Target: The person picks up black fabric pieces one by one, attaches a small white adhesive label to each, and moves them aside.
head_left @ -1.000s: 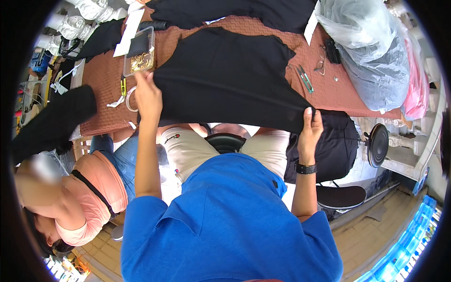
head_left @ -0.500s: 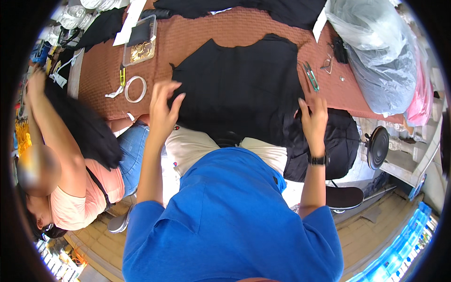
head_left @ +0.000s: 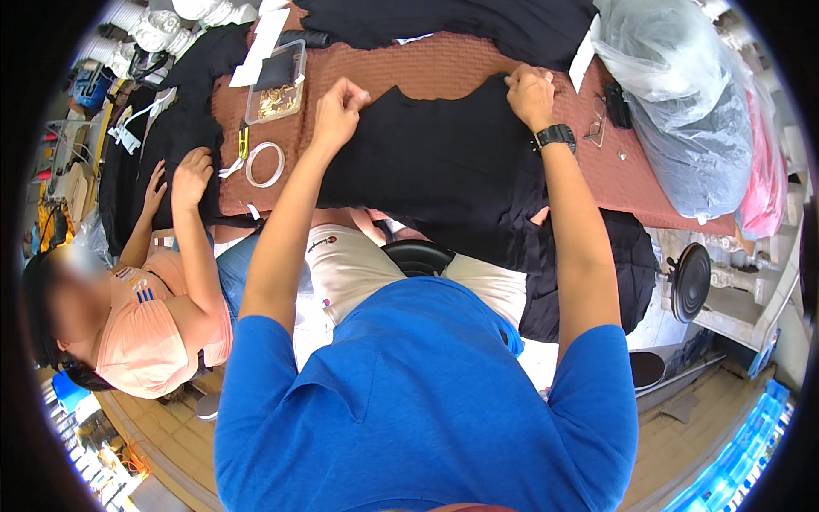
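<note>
Two hands, well apart, are working one black cloth [head_left: 435, 162]. It's lying on the brown surface [head_left: 367, 65] in front of the person, near edge hanging over the lap.

Left hand [head_left: 341, 107]: fingers curling together at the cloth's upper left edge; can't tell if they're pinching it. Right hand [head_left: 531, 92]: fingers bending onto the upper right corner; can't tell the grip there either. One watch [head_left: 554, 137] is sitting on that wrist.

Left of the cloth: one clear box [head_left: 303, 72] holding many gold pieces [head_left: 277, 101], one yellow cutter [head_left: 244, 139], one white ring [head_left: 281, 162]. Right: one pair of glasses [head_left: 600, 119], two bags, one clear [head_left: 674, 94], one pink [head_left: 766, 154].

One more black piece [head_left: 452, 21] is lying at the far edge. Co-worker's two hands [head_left: 192, 177] are resting on another black fabric [head_left: 194, 94] at left.
</note>
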A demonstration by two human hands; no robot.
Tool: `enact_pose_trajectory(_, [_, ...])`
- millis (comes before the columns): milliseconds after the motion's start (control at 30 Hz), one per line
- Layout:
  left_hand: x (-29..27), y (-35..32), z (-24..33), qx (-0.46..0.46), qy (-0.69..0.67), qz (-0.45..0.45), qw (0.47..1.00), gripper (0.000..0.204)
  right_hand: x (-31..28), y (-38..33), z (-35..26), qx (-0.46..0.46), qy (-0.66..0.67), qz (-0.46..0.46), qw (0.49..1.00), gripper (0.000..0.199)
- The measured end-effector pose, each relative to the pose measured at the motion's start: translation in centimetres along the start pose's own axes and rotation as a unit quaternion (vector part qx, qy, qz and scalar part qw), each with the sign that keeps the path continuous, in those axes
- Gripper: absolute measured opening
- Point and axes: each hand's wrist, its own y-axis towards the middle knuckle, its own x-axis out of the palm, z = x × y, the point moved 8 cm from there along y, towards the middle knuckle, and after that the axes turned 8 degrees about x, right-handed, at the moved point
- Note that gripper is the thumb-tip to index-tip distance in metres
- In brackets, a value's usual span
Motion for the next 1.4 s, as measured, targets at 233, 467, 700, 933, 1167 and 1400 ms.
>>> enact_pose_trajectory(233, [0.1,2.3,2.4,-0.027,-0.011,-0.145,0.989,0.018,0.1,1.9,1.6,0.053,0.092,-0.038,0.994,0.013])
enact_pose_trajectory(467, [3.8,-3.0,3.3,0.003,0.076,-0.202,0.976,0.017,1.4,1.2,2.5,0.082,0.247,-0.074,0.963,0.013])
enact_pose_trajectory(700, [-0.7,2.8,2.1,0.072,0.118,0.009,0.990,0.007,0.5,2.1,2.6,0.071,0.288,0.009,0.955,0.012])
enact_pose_trajectory(933, [-2.2,7.9,1.5,0.178,0.263,0.054,0.947,0.029,-0.8,4.8,2.0,0.035,0.278,0.093,0.955,0.015])
enact_pose_trajectory(1167, [2.6,7.4,3.8,0.182,0.380,0.056,0.905,0.029,2.0,5.7,3.5,0.077,0.288,0.037,0.954,0.019])
enact_pose_trajectory(1400, [18.6,6.1,13.2,0.284,-0.025,-0.133,0.949,0.032,1.5,5.9,3.4,0.078,0.309,0.016,0.948,0.021])
